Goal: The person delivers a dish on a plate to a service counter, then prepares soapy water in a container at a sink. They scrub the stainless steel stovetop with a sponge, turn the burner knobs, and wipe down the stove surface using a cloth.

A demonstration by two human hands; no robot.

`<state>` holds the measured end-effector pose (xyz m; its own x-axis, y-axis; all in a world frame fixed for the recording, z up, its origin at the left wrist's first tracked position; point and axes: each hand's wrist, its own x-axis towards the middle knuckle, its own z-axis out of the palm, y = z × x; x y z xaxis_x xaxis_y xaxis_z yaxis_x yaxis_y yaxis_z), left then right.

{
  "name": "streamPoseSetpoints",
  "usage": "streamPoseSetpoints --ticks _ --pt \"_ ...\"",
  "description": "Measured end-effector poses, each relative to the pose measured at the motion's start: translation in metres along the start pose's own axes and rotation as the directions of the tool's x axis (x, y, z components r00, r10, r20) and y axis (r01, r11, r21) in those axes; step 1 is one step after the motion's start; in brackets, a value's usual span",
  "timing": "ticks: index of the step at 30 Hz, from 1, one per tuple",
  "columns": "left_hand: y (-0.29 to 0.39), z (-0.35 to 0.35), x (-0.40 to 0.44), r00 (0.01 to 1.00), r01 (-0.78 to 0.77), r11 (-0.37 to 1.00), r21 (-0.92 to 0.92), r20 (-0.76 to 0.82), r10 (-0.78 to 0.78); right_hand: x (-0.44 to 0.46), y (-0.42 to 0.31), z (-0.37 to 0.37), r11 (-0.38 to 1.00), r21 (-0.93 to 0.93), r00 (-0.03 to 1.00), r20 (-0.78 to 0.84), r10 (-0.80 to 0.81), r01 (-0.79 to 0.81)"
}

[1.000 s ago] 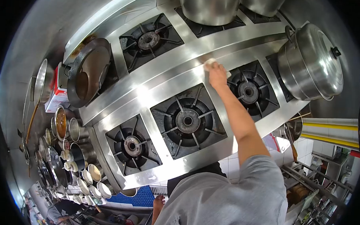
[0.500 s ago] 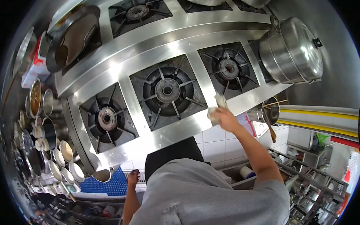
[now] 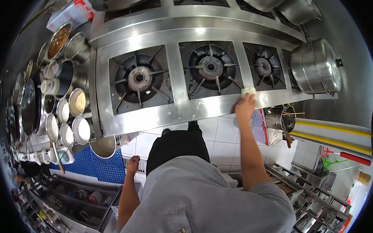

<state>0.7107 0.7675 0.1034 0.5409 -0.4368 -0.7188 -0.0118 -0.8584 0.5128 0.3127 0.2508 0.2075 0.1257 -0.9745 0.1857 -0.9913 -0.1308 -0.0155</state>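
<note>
My right hand point(image 3: 245, 107) is closed on a pale, crumpled cloth point(image 3: 249, 91). It presses the cloth to the front steel rim of the stove point(image 3: 211, 106), between the middle burner point(image 3: 211, 67) and the right front burner point(image 3: 263, 67). My fingers cover part of the cloth. My left hand point(image 3: 132, 164) hangs low at my side with its fingers curled, away from the stove, and nothing shows in it. The left front burner point(image 3: 139, 77) has a pale, stained head.
A large lidded steel pot point(image 3: 315, 67) stands at the stove's right end. Left of the stove are several bowls point(image 3: 81, 130) and a container of brown sauce point(image 3: 59, 41). A pot with wooden-handled utensils point(image 3: 276, 119) stands below the right front edge. Another person point(image 3: 20, 178) is far left.
My view has shifted, so the stove sits higher and further right. My right hand has slid the cloth rightward along the front rim. My left hand stays low.
</note>
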Motion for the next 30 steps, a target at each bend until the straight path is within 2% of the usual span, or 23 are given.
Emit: streamPoseSetpoints --ticks 1,3,4,5,6,7,8,9,10,11,12,13,15,17,19,21,23,24,27,29,30 --pt "-0.004 -0.006 -0.005 1.0 0.007 0.994 -0.106 -0.011 -0.008 -0.021 -0.036 -0.006 0.999 0.032 1.0 0.029 -0.011 0.01" --pt "-0.028 -0.015 -0.006 1.0 0.019 0.995 -0.099 -0.014 -0.021 -0.067 -0.101 0.004 0.973 -0.135 0.981 -0.029 -0.19 0.185" --pt "-0.046 -0.017 -0.004 1.0 -0.002 0.998 -0.063 -0.024 0.0 -0.091 -0.141 -0.008 0.96 -0.163 0.973 0.086 -0.214 0.226" --pt "-0.064 -0.016 -0.004 0.998 -0.043 0.997 -0.067 -0.056 0.039 -0.113 -0.181 -0.027 0.93 -0.171 0.943 0.137 -0.303 0.324" --pt "-0.08 -0.016 -0.003 0.999 -0.036 0.999 0.004 -0.03 0.036 -0.135 -0.213 -0.033 0.857 -0.141 0.868 0.125 -0.481 0.496" --pt "-0.092 -0.016 -0.003 0.999 -0.031 0.997 0.077 -0.006 0.032 -0.16 -0.248 -0.023 0.878 0.035 0.876 0.058 -0.479 0.477" --pt "-0.089 -0.019 -0.014 0.999 -0.013 0.99 0.141 0.042 0.007 -0.184 -0.281 -0.041 0.789 0.252 0.77 0.193 -0.608 0.56" --pt "-0.076 -0.023 -0.025 0.996 -0.007 0.979 0.202 0.086 -0.011 -0.211 -0.317 -0.036 0.747 0.229 0.708 0.239 -0.664 0.624" --pt "-0.063 -0.025 -0.029 0.992 -0.008 0.965 0.261 0.126 -0.026 -0.223 -0.341 -0.033 0.523 0.374 0.536 0.078 -0.841 0.766" --pt "-0.065 -0.021 -0.03 0.994 -0.045 0.961 0.273 0.11 0.016 -0.227 -0.36 -0.049 0.369 0.579 0.432 0.032 -0.901 0.727" --pt "-0.07 -0.017 -0.03 0.994 -0.081 0.954 0.288 0.093 0.057 -0.224 -0.374 -0.058 0.177 0.791 0.419 -0.109 -0.902 0.586" --pt "-0.068 -0.017 -0.026 0.992 -0.12 0.944 0.308 0.078 0.101 -0.219 -0.388 -0.067 0.159 0.932 0.369 0.03 -0.929 0.326" --pt "-0.067 -0.011 -0.02 0.999 0.0 0.996 0.092 0.041 -0.004 -0.217 -0.378 -0.084 0.165 0.954 0.576 -0.009 -0.818 0.249" --pt "-0.085 0.003 -0.004 0.998 -0.067 0.997 -0.04 0.006 0.067 -0.196 -0.343 -0.112 0.148 0.935 0.735 -0.148 -0.661 0.322" --pt "-0.089 0.01 0.002 0.997 -0.081 0.995 -0.05 -0.014 0.081 -0.164 -0.296 -0.135 0.27 0.827 0.765 -0.265 -0.586 0.494" --pt "-0.088 0.009 -0.001 1.0 -0.025 0.999 -0.022 0.003 0.025 -0.145 -0.247 -0.116 0.474 0.68 0.774 -0.226 -0.591 0.56" --pt "-0.083 0.002 -0.014 0.999 0.037 0.998 0.047 0.004 -0.037 -0.141 -0.203 -0.099 0.65 0.336 0.693 -0.011 -0.721 0.682" --pt "-0.074 -0.004 -0.027 0.999 0.006 0.994 0.105 -0.046 -0.002 -0.141 -0.195 -0.092 0.671 0.144 0.664 0.102 -0.741 0.727" --pt "-0.119 0.0 -0.017 0.998 0.042 0.999 0.009 -0.045 -0.042 -0.118 -0.197 -0.049 0.67 0.005 0.658 0.184 -0.73 0.742" --pt "-0.078 -0.02 -0.052 0.988 0.048 0.999 0.021 -0.149 -0.044 -0.081 -0.22 -0.046 0.676 -0.059 0.676 0.152 -0.721 0.735" --pt "-0.084 -0.019 -0.052 0.982 0.057 0.998 0.006 -0.18 -0.055 -0.056 -0.233 -0.038 0.679 -0.088 0.684 0.149 -0.714 0.729"
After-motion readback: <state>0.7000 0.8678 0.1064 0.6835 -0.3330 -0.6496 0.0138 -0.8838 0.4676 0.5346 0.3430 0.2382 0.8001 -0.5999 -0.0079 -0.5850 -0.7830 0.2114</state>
